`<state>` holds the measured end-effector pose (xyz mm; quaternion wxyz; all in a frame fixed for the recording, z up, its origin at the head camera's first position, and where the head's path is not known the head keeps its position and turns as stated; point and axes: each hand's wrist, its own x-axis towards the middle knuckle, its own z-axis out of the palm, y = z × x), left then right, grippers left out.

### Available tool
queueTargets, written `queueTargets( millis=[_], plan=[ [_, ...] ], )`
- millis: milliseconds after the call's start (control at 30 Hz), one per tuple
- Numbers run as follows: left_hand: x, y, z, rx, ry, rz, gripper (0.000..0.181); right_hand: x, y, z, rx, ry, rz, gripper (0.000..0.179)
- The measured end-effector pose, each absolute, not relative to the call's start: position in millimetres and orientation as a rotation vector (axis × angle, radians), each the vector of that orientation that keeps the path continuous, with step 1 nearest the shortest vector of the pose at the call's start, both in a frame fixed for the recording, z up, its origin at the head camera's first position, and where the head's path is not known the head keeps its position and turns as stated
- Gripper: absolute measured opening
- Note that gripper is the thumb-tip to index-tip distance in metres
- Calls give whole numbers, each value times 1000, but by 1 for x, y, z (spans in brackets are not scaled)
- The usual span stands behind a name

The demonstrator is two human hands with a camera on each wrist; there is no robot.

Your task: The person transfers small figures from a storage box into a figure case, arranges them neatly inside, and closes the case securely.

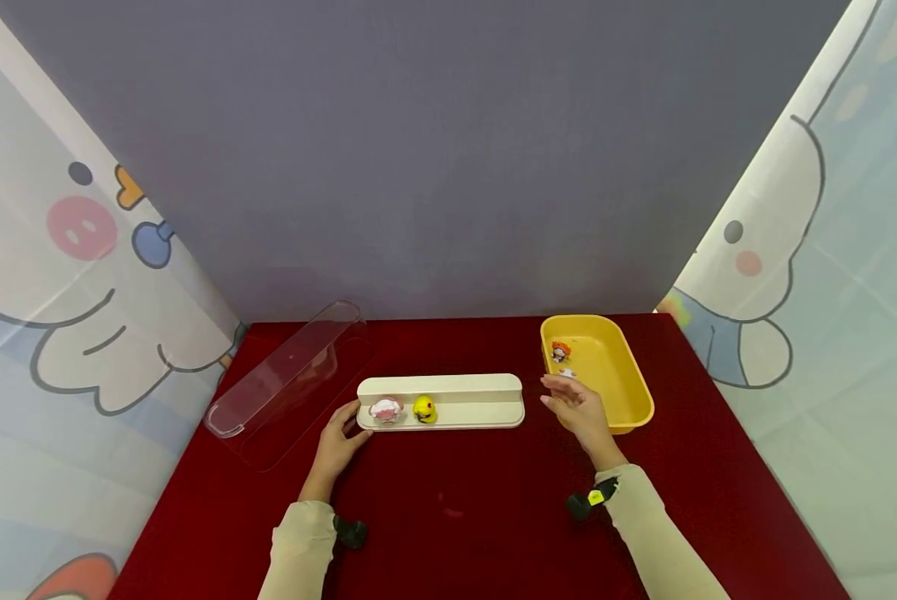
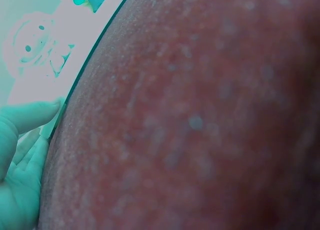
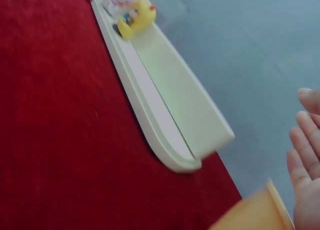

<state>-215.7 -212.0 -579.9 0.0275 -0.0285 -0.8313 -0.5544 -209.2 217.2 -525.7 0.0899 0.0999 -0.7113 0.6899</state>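
Note:
A long cream display stand (image 1: 478, 412) with a raised back step lies mid-table. On its left part sit a pink-and-white figurine (image 1: 385, 410) and a yellow duck figurine (image 1: 424, 408). My left hand (image 1: 338, 446) grips the stand's left end, thumb at the front edge and fingers at the side; the left wrist view shows the thumb (image 2: 35, 115) against that edge. My right hand (image 1: 579, 412) is held with fingers extended and nothing in them, over the near left rim of a yellow bin (image 1: 621, 375). Inside the bin lie an orange-haired figurine (image 1: 560, 351) and a whitish one (image 1: 567, 373), partly hidden by my fingers.
To the left, a clear plastic cover (image 1: 291, 375) lies on the dark red tablecloth (image 1: 448, 517). A grey panel (image 1: 448, 167) rises behind the table. Cloths printed with cartoon animals hang at the left (image 1: 81, 292) and right sides.

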Motion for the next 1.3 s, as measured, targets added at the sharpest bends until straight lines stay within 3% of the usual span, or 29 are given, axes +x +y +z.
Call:
queueTargets(
  millis=[433, 667, 1033, 1300],
  plan=[
    [-214, -212, -579, -135, -2563, -1669, 64, -205, 253, -502, 285, -2208, 2051, 37],
    [-200, -201, -543, -155, -2568, -1688, 61, -216, 273, -516, 231, -2285, 1990, 36],
    [-214, -211, -578, -142, -2551, -1672, 63, -225, 293, -520, 245, -2382, 1916, 38],
    [-216, -212, -582, -138, -2535, -1676, 63, -231, 300, -519, 264, -2496, 1864, 38]
  ],
)
